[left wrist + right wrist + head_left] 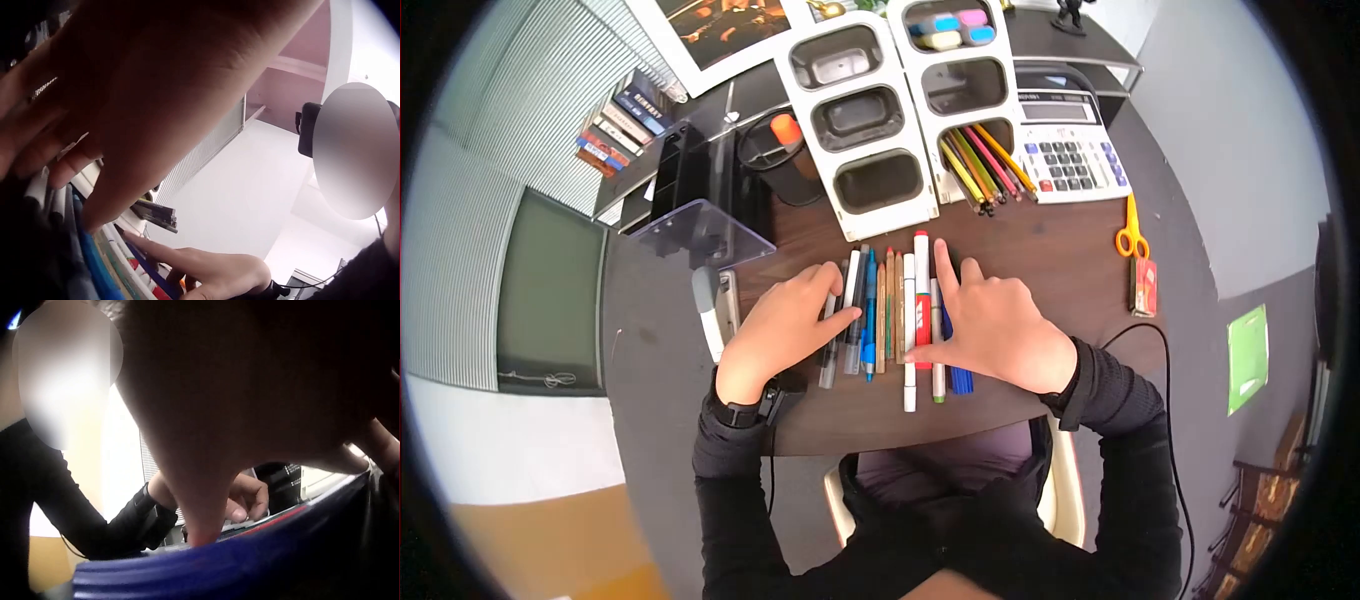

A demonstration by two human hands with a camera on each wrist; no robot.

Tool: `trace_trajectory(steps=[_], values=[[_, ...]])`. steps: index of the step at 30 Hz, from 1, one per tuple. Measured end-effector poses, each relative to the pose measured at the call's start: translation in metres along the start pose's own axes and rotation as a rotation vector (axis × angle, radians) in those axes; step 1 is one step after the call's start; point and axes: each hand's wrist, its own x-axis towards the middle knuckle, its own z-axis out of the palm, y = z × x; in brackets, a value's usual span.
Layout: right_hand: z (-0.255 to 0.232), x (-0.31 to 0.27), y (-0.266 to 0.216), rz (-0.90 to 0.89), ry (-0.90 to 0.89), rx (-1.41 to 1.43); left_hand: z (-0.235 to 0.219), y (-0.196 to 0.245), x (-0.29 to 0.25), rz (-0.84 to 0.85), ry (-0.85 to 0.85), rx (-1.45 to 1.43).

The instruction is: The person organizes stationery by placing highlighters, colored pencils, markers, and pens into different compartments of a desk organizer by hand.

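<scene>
Pens and markers (895, 310) lie side by side in one row on the dark tabletop (1050, 250), just in front of the two white organizers (900, 110), all pointing toward them. We count about ten in the row: a grey one and a black one at the left end, a white-and-black one, a blue pen (869, 315), two brownish wooden ones, a long white marker (909, 330), a red-and-white marker (922, 300), a slim white one with a green tip, and a dark blue one (958, 378) at the right end.

Our left hand (785, 325) lies over the row's left end, fingers loosely bent across the grey and black pens; whether it grips them we cannot tell. Our right hand (995, 325) rests flat on the right end, forefinger straight, thumb touching the white marker, holding nothing.

Each organizer has three bins; the one nearest the row's right end holds coloured pencils (985, 165). Right of the organizers sits one calculator (1068, 150), with one pair of orange scissors (1131, 235) beyond it. Left of them stands a black cup (778, 160).
</scene>
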Motion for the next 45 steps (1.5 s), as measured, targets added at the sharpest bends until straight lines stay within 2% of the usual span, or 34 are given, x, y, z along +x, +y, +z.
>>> trace_trajectory(steps=[1, 3, 4, 8, 10, 11, 15, 18, 20, 25, 27, 31, 33, 35, 37, 41, 45], values=[[-0.001, 0.000, -0.002, 0.016, -0.004, 0.014, 0.000, 0.001, 0.004, 0.009, -0.020, 0.001], [0.003, -0.001, -0.003, 0.023, 0.058, -0.008, -0.002, 0.006, 0.010, -0.131, -0.143, -0.110], [0.006, -0.001, -0.004, 0.020, 0.068, -0.014, 0.004, -0.002, 0.011, -0.068, -0.095, -0.177], [0.002, -0.001, 0.002, 0.022, 0.007, -0.009, 0.009, -0.016, 0.017, -0.118, -0.177, -0.386], [0.007, -0.002, 0.011, 0.000, 0.149, -0.065, 0.010, -0.017, 0.018, -0.134, -0.181, -0.391], [0.007, -0.002, 0.015, -0.002, 0.145, -0.064, 0.009, -0.017, 0.019, -0.141, -0.180, -0.393], [0.003, 0.002, 0.033, -0.118, 0.160, -0.032, 0.015, -0.018, 0.021, -0.160, -0.159, -0.514], [0.007, 0.003, 0.043, -0.211, 0.197, 0.164, 0.015, -0.021, 0.022, -0.158, -0.166, -0.542], [0.007, 0.006, 0.044, -0.261, 0.201, 0.182, 0.014, -0.021, 0.023, -0.148, -0.155, -0.546], [-0.003, 0.007, 0.038, -0.329, 0.113, 0.260, 0.010, -0.019, 0.024, -0.192, -0.218, -0.557], [-0.007, 0.006, 0.036, -0.277, 0.038, 0.304, 0.011, -0.017, 0.022, -0.194, -0.180, -0.603], [0.001, 0.017, 0.046, -0.268, 0.041, 0.432, 0.008, -0.014, 0.017, -0.196, -0.115, -0.548], [0.003, 0.023, 0.050, -0.332, 0.075, 0.524, 0.002, -0.011, 0.012, -0.032, 0.043, -0.178], [0.004, 0.025, 0.052, -0.325, 0.084, 0.536, -0.005, 0.017, 0.006, -0.079, 0.025, -0.203], [0.010, 0.026, 0.053, -0.415, 0.180, 0.526, -0.001, 0.042, -0.001, 0.095, -0.017, -0.181], [0.004, 0.024, 0.053, -0.368, 0.156, 0.535, 0.026, 0.068, -0.004, 0.404, -0.087, -0.023], [-0.009, 0.023, 0.051, -0.381, 0.053, 0.685, 0.053, 0.087, -0.004, 0.502, -0.048, 0.173]])
